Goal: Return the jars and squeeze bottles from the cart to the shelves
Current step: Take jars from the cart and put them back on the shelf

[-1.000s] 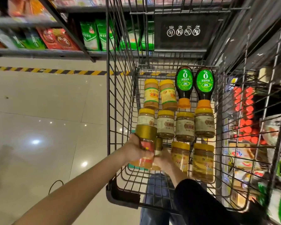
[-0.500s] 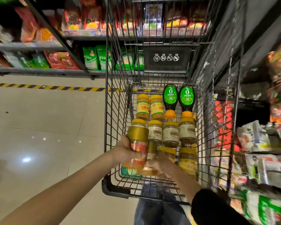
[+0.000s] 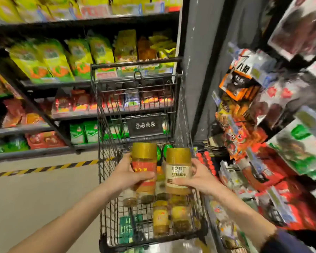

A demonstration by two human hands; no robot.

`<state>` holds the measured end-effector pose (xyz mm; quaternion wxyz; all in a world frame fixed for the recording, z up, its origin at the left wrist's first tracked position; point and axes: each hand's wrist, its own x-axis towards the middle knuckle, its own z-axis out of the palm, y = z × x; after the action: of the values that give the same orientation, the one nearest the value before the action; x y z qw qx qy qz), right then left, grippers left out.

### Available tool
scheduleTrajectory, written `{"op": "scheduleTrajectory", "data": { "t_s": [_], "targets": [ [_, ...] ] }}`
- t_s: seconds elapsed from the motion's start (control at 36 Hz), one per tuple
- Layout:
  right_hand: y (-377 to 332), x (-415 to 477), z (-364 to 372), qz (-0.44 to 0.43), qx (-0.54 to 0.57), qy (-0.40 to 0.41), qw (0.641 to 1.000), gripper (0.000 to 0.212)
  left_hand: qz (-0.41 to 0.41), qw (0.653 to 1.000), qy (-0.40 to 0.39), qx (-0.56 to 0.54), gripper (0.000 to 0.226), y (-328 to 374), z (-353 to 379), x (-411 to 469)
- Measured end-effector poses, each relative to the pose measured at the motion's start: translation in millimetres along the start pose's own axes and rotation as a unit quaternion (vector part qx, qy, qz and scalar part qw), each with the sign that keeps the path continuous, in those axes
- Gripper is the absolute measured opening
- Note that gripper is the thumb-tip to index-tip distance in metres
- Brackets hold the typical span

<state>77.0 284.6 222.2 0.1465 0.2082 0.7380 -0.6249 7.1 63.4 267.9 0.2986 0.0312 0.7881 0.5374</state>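
Your left hand (image 3: 130, 175) grips the red-labelled jar (image 3: 144, 161), your right hand (image 3: 199, 177) the white-labelled jar (image 3: 178, 167); carry both upright over the rim of the cart (image 3: 135, 63) to the shelves (image 3: 77, 115).

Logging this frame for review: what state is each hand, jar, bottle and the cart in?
Left hand: grips the red-label jar.
Red-label jar: lidded, upright, held over the cart.
Right hand: grips the white-label jar.
White-label jar: lidded, upright, held over the cart.
Cart: holds more jars.
Squeeze bottles: mostly hidden behind held jars.
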Motion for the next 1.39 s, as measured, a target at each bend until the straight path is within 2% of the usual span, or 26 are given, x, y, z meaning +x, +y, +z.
{"op": "scheduleTrajectory", "data": {
  "t_s": [0.03,0.08,0.14,0.19,0.28,0.33,0.36,0.47,0.53,0.61,0.69,0.75,0.83,0.92,1.0,1.06,1.08,1.17,1.19,1.31,1.39],
  "targets": [
    [-7,-10,-9,-0.01,0.001,0.022,1.0,0.109,0.02,1.0,0.001,0.005,0.071,12,4,0],
    [-19,-30,-27,-0.029,0.007,0.071,0.997,0.089,0.064,0.998,-0.006,0.029,0.078,34,11,-1],
    [-31,-57,-39,-0.051,0.025,0.121,0.991,0.078,0.107,0.992,-0.024,0.054,0.082,56,19,-3],
    [-42,-88,-48,-0.069,0.043,0.165,0.983,0.078,0.155,0.984,-0.04,0.082,0.079,78,28,-6],
    [-53,-140,-54,-0.075,0.064,0.228,0.969,0.089,0.218,0.966,-0.096,0.098,0.074,107,45,-19],
    [-58,-179,-52,-0.088,0.076,0.283,0.952,0.077,0.251,0.951,-0.149,0.101,0.09,123,57,-31],
    [-58,-198,-50,-0.091,0.084,0.307,0.944,0.07,0.268,0.942,-0.172,0.104,0.091,130,63,-37],
    [-48,-273,-35,-0.099,0.107,0.418,0.897,0.094,0.334,0.901,-0.255,0.105,0.078,149,92,-76],
    [-42,-311,-22,-0.103,0.112,0.463,0.873,0.077,0.357,0.88,-0.297,0.101,0.073,153,109,-98],
    [-33,-371,-1,-0.104,0.106,0.518,0.842,0.07,0.389,0.848,-0.35,0.08,0.073,157,132,-142],
    [-22,-429,24,-0.09,0.102,0.575,0.807,0.066,0.405,0.817,-0.399,0.092,0.074,156,154,-184],
    [-13,-466,42,-0.076,0.083,0.619,0.778,0.071,0.414,0.79,-0.44,0.104,0.078,154,170,-214],
    [0,-516,68,-0.065,0.076,0.662,0.743,0.073,0.434,0.756,-0.476,0.12,0.068,148,191,-254],
    [16,-570,93,-0.056,0.079,0.699,0.708,0.069,0.437,0.722,-0.523,0.117,0.081,137,217,-302],
    [32,-622,111,-0.056,0.074,0.73,0.677,0.063,0.445,0.691,-0.558,0.111,0.082,126,241,-355],
    [43,-656,122,-0.057,0.066,0.746,0.66,0.062,0.436,0.677,-0.582,0.112,0.103,118,259,-388],
    [49,-673,127,-0.057,0.063,0.755,0.65,0.061,0.437,0.67,-0.59,0.108,0.105,113,268,-403],
    [70,-722,138,-0.048,0.05,0.776,0.627,0.064,0.447,0.654,-0.604,0.085,0.07,98,294,-451],
    [77,-737,141,-0.04,0.047,0.783,0.619,0.068,0.449,0.649,-0.609,0.079,0.067,93,302,-464],
    [103,-794,146,-0.02,0.025,0.808,0.588,0.073,0.446,0.648,-0.615,0.06,0.088,76,333,-508],
    [119,-829,145,-0.007,0.008,0.815,0.58,0.082,0.449,0.65,-0.611,0.056,0.084,66,351,-535]
  ]
}}
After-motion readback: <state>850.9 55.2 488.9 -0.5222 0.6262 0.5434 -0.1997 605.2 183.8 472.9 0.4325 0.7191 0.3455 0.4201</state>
